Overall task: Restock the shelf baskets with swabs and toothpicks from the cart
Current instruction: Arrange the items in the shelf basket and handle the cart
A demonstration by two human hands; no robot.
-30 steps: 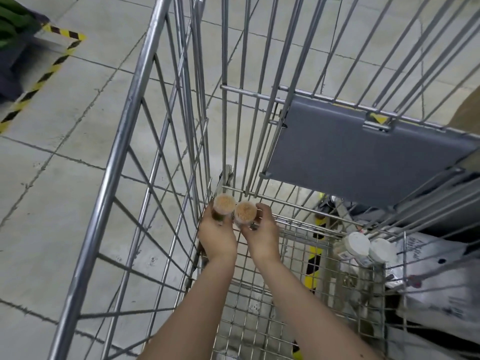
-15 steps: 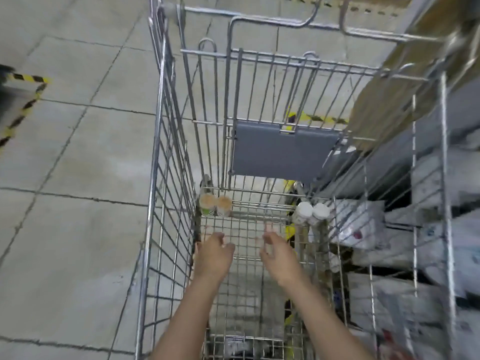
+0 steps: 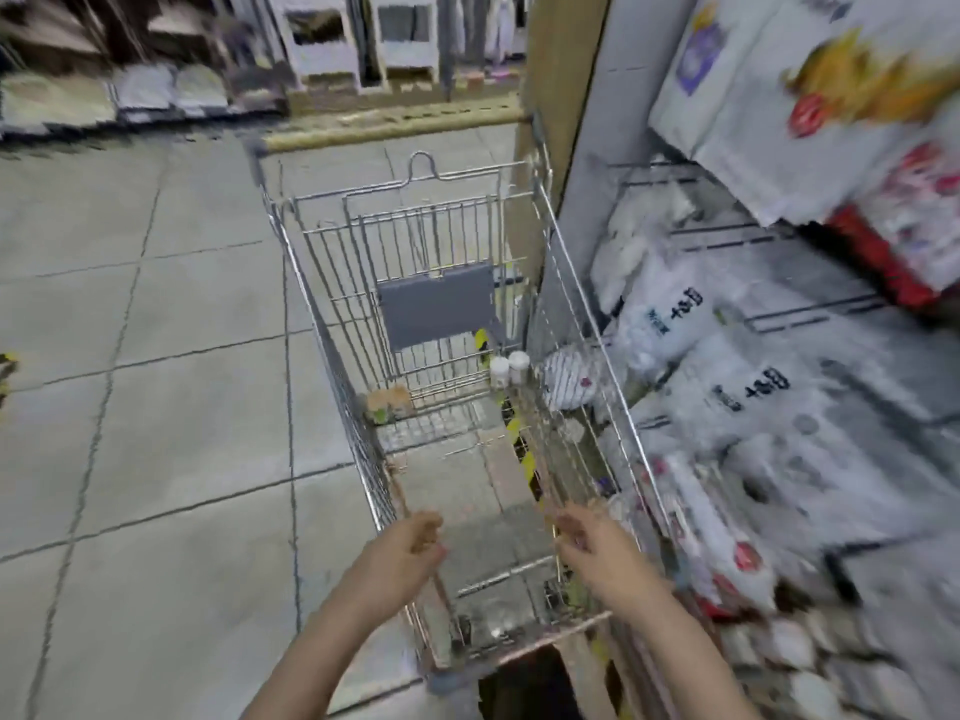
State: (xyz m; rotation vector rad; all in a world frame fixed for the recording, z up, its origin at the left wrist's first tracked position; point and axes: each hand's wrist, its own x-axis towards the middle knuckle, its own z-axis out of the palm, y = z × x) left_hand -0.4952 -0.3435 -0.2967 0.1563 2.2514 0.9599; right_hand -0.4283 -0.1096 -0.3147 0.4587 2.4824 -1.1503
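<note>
Your left hand [image 3: 415, 540] and right hand [image 3: 589, 537], fingers loosely curled, hover empty at lower centre over the wire cart [image 3: 322, 324].

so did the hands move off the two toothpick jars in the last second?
Yes. Both hands, left hand and right hand, pulled back empty toward the cart's near end; the toothpick jars stay in its far-left corner.

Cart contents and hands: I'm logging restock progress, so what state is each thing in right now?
Cart: standing in the aisle beside the shelf, nearly empty.
Toothpick jars: two, upright, far left corner of the cart.
White-capped containers: two, upright, far right corner.
Grey flap: hanging against the cart's far wall.
Left hand: empty, fingers loosely curled, above the cart's near end.
Right hand: empty, fingers loose, likewise.
Shelf bags: stacked, blurred.
</note>
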